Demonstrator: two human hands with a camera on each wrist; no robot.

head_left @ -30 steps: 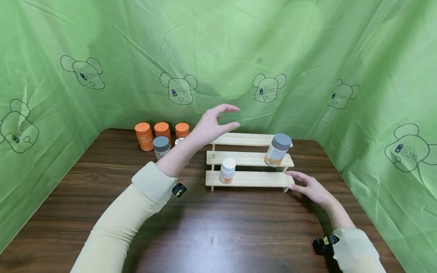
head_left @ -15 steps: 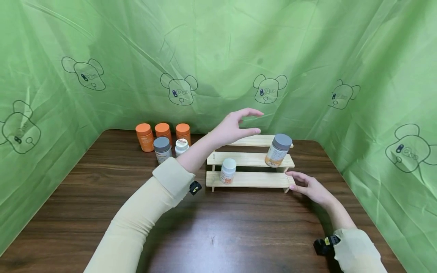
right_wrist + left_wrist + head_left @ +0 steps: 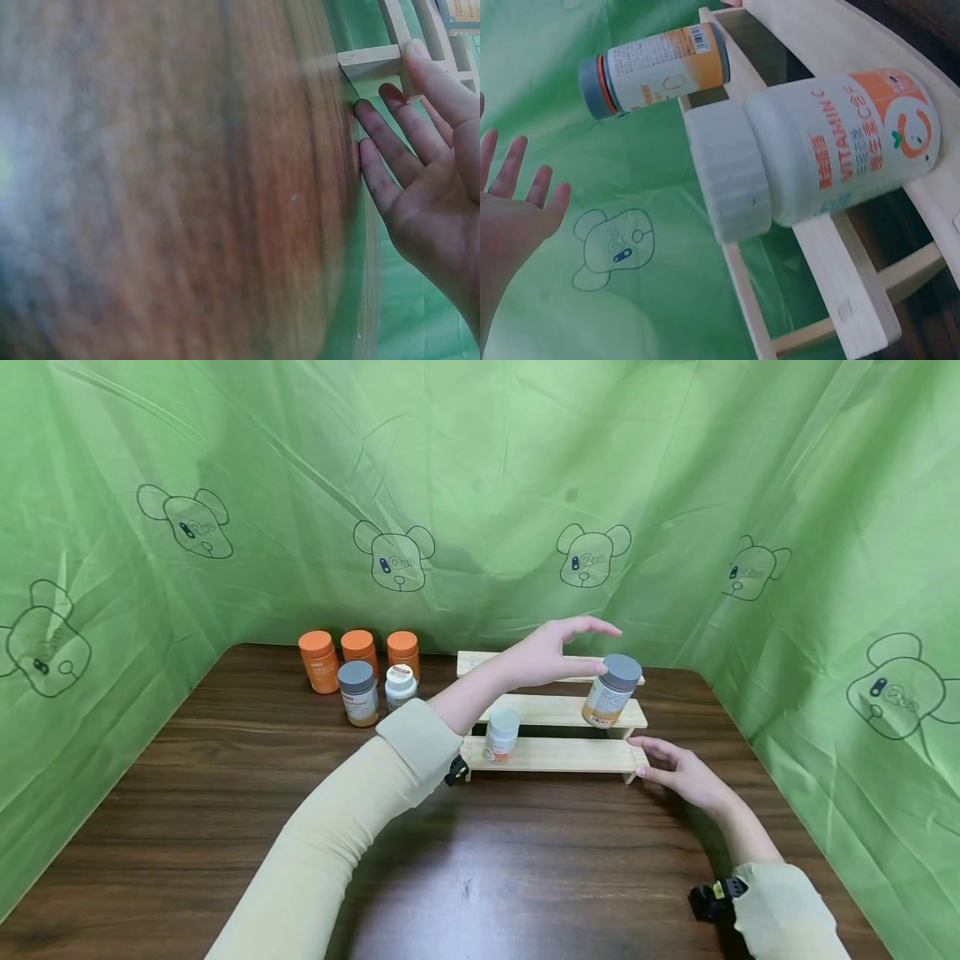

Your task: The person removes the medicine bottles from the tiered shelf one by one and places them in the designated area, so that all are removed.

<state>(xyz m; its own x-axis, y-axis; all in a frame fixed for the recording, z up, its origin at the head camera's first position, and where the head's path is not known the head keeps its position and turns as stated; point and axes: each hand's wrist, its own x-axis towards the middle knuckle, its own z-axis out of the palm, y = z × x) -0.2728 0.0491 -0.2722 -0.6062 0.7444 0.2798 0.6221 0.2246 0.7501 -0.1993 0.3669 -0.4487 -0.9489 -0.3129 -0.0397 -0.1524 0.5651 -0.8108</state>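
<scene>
A three-step wooden rack (image 3: 555, 754) stands at the back of the dark wooden table (image 3: 465, 860). A white bottle (image 3: 501, 735) sits on the lowest step. On the middle step, at the right end, a grey-lidded bottle (image 3: 611, 692) stands a little tilted. My left hand (image 3: 600, 650) hovers open just left of its lid, thumb and fingers spread, holding nothing. In the left wrist view the left hand (image 3: 514, 199) shows straight fingers, apart from the grey-lidded bottle (image 3: 656, 67) and the white bottle (image 3: 817, 150). My right hand (image 3: 660, 764) rests with straight fingers against the rack's right end (image 3: 371, 60).
Three orange bottles (image 3: 358, 650) line the back left by the green curtain (image 3: 480, 485). In front of them stand another grey-lidded bottle (image 3: 357, 693) and a small white bottle (image 3: 400, 685). The rack's top step (image 3: 480, 660) holds nothing.
My left hand has moved right and slightly down across the rack, ending beside the grey-lidded bottle's lid. The right hand and the bottles have stayed put.
</scene>
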